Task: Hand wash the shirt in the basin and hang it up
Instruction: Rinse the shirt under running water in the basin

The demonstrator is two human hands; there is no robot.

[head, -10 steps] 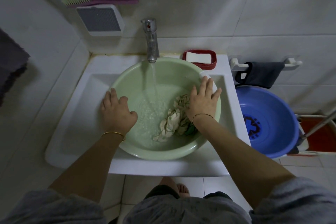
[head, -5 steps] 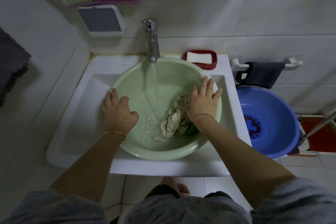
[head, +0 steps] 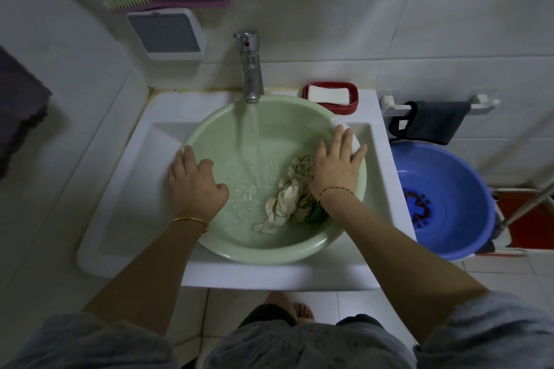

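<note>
1. Writing: the dark mark on the bottom of the blue basin (head: 443, 198), at 3 o'clock, is too blurred to read.
2. My left hand (head: 195, 186): at 9 o'clock on the green basin (head: 269, 252), fingers curled over its rim, thumb inside, gripping it.
3. My right hand (head: 335, 168): at 3 o'clock, fingers straight and spread, flat on the rim.
4. Shirt (head: 284, 204): crumpled cream cloth in the water at 4 o'clock, touching my right wrist.
5. White thing (head: 337, 122) under my right fingertips: mostly hidden, cannot identify.
6. Tap (head: 250, 69): at 12 o'clock, water running.

Dim, even light; soft shadows; wide-angle bending at edges.
</note>
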